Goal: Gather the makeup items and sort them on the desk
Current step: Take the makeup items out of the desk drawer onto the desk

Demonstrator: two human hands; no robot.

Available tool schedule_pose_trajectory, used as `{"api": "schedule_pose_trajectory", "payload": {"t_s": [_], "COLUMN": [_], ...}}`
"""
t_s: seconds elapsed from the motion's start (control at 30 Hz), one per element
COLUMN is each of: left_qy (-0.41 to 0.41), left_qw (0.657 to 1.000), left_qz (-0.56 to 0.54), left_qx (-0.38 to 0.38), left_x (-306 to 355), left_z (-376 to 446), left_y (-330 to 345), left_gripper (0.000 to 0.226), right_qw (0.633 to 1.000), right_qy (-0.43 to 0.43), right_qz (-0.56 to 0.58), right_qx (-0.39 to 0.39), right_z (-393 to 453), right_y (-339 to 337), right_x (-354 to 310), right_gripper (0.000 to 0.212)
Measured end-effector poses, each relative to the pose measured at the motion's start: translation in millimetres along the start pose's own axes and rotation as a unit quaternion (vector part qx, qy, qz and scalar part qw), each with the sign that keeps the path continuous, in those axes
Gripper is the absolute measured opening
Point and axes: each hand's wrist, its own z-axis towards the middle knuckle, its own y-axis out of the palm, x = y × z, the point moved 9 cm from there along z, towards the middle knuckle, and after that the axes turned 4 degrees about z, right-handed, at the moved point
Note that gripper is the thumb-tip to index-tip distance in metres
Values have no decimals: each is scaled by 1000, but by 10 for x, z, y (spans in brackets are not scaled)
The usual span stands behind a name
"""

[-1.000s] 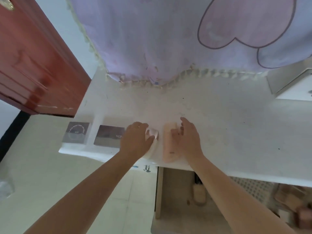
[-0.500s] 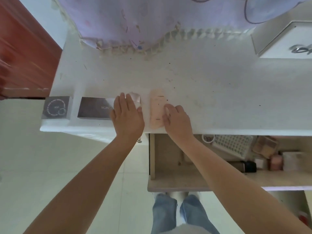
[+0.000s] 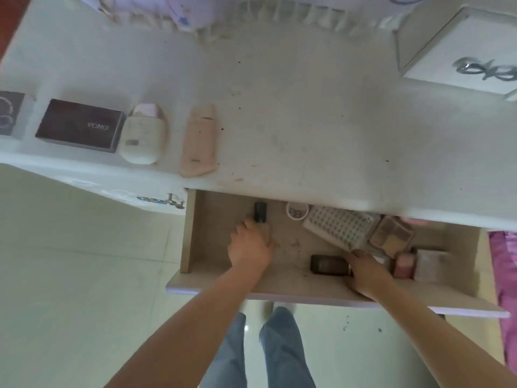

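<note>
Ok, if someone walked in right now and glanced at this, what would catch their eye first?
Probably the open drawer under the desk, with both hands in it: the left hand grips a small black-capped item, and the right hand reaches by a dark bottle. Next, the row along the desk's left front edge: dark box, cream bottle, peach tube.

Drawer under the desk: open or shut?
Open. The drawer is pulled out past the desk edge, contents exposed, both hands inside.

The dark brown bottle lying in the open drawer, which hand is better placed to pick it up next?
Right. The right hand sits beside the dark brown bottle, touching its end, while the left hand is farther off, on a black-capped item.
</note>
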Motion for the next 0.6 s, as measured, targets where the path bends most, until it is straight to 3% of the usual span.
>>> {"api": "schedule_pose_trajectory", "payload": {"t_s": [0.1, 0.23, 0.43, 0.6], "left_qy": [-60, -94, -65, -28], "left_qw": [997, 993, 996, 996], "left_qz": [25, 45, 60, 74], "left_qx": [31, 64, 34, 26], "left_x": [82, 89, 49, 59], "left_z": [160, 166, 14, -161], "left_y": [153, 290, 357, 268], "left_gripper": [65, 43, 42, 46], "right_qw": [997, 992, 982, 983], "right_qy": [-45, -72, -125, -161], "right_qz": [-58, -105, -128, -89], "right_qx": [8, -4, 61, 22], "right_z": [158, 248, 157, 72], "right_y": [-41, -2, -100, -36], "right_x": [-61, -174, -254, -229], "right_gripper": [47, 45, 43, 37]}}
